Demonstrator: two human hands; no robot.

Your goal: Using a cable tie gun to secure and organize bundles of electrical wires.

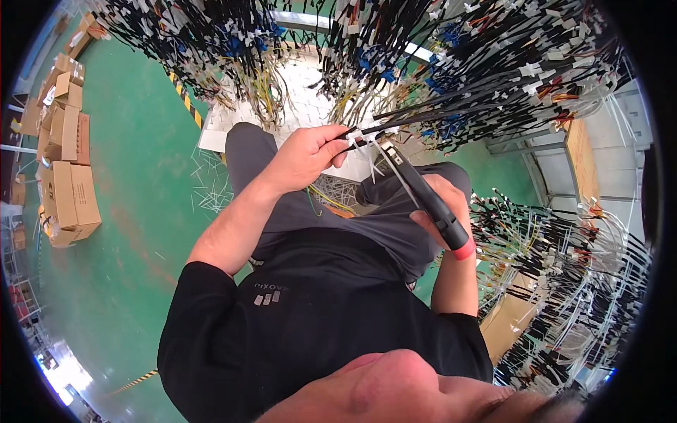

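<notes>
Black cable-tie gun (427, 192) with a red end lies in my right hand (449, 197), its fingers wrapped round it. The gun's nose points up and left, at a white cable tie (371, 135) on a black wire harness (437, 113). My left hand (305, 156) pinches the harness between thumb and fingers just left of that tie. From there the harness runs up to the right into the hanging bundles. Loose tie tails stick out below the joint. The gun's nose is close to the tie; whether it grips the tail I cannot tell.
Dense bundles of harnesses (493, 63) with white and blue connectors hang ahead and to the right. More harnesses (564, 261) hang at the lower right. A white board (300, 88) lies beyond my knees. Cut tie scraps (209, 185) litter the green floor. Cardboard boxes (74, 194) stand at the left.
</notes>
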